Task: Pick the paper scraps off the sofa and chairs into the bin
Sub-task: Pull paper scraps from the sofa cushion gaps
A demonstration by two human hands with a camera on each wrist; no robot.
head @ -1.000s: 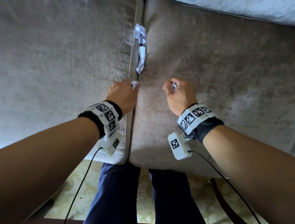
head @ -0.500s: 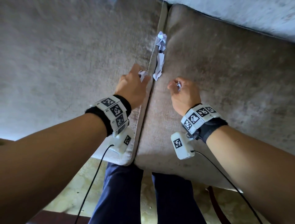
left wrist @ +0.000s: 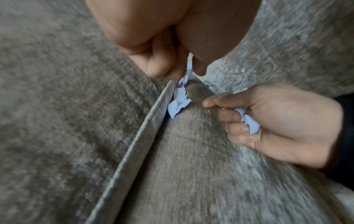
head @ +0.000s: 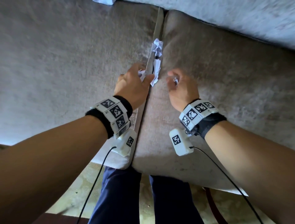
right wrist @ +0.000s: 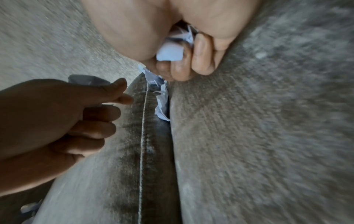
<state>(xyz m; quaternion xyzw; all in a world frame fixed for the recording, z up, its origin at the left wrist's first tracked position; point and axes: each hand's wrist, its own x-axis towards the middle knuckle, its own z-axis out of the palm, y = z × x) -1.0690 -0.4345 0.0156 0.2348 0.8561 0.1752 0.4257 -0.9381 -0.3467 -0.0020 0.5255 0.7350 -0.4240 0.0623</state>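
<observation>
Two white paper scraps lie in the seam between the grey sofa cushions: a crumpled scrap (head: pixel 157 47) and, just nearer me, a long twisted strip (head: pixel 156 72) (left wrist: pixel 178 103) (right wrist: pixel 161 104). My left hand (head: pixel 144 77) (left wrist: pixel 184 72) (right wrist: pixel 122 94) is curled round a small scrap (head: pixel 141 73) (right wrist: pixel 87 80), and its fingertips sit at the lower end of the strip. My right hand (head: pixel 173 79) (right wrist: pixel 172 71) (left wrist: pixel 216 109) is fisted round another scrap (head: pixel 175 80) (right wrist: pixel 169 52) (left wrist: pixel 249 122), just right of the seam. No bin is in view.
The left seat cushion (head: pixel 63 64) and the right seat cushion (head: pixel 223 80) meet at a piped seam (head: pixel 143 112). A pale back cushion (head: pixel 239 19) runs along the top right. Something white (head: pixel 103 1) shows at the top edge. My legs stand on a patterned carpet (head: pixel 76 188).
Both hands have moved forward along the seam, each still holding its scrap. The left hand now reaches the lower end of the long strip.
</observation>
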